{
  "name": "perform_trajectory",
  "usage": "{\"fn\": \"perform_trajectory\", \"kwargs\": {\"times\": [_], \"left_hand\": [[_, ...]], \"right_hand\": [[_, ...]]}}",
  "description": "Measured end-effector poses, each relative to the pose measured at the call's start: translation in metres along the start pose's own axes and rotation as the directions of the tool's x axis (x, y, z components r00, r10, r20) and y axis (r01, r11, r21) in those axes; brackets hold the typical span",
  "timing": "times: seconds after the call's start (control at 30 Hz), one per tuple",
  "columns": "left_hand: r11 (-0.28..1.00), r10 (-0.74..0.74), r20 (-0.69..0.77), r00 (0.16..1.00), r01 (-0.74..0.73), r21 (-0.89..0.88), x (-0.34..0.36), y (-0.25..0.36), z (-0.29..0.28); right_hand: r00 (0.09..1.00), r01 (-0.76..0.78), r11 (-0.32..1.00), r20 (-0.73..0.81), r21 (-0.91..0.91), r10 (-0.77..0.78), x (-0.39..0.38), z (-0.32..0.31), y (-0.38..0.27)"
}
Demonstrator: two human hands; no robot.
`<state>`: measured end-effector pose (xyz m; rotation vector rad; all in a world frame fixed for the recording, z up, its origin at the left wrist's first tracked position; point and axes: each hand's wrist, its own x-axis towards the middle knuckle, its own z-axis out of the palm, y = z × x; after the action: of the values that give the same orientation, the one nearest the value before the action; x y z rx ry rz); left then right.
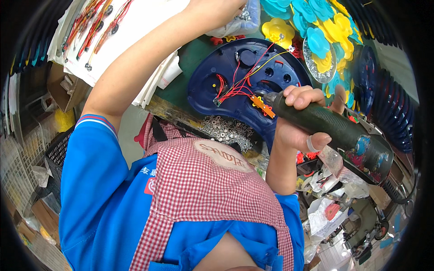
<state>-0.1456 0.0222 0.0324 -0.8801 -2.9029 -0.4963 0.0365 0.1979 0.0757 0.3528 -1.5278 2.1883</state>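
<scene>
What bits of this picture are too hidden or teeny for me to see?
All in the head view:
- Left hand: its fingertips are cut off by the top edge.
- Plastic bag: partly behind that hand and cut off by the top edge.
- Dark handheld tool: its tip is too small to tell what it touches.
- Blue shell: part is covered by the right hand and tool.

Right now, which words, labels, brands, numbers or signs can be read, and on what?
Gingham apron: script on the oval patch, readable but not copied here.
Blue shirt: white characters and red emblem, partly covered by the apron; not copied.
White sheet, lower right: marks too small to read.
</scene>
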Motion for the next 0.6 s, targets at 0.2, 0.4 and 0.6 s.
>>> {"fn": "perform_trajectory", "kwargs": {"times": [0.2, 0.4, 0.6], "left_hand": [[0.998, 0.055, 0.133, 0.990, -0.058, 0.017, 0.012, 0.002, -0.003], [0.988, -0.015, -0.082, 0.997, 0.002, -0.153, 0.006, -0.011, 0.027], [0.894, 0.153, -0.378, 0.913, -0.291, -0.342, -0.060, 0.017, -0.010]], "right_hand": [[0.998, -0.010, 1.000, 0.054, 0.015, 0.009, 0.006, 0.012, 0.006], [0.997, 0.015, 0.999, 0.071, 0.042, -0.018, 0.012, 0.018, 0.008], [0.998, 0.017, 0.999, 0.064, 0.043, -0.020, 0.009, 0.015, 0.007]]}}
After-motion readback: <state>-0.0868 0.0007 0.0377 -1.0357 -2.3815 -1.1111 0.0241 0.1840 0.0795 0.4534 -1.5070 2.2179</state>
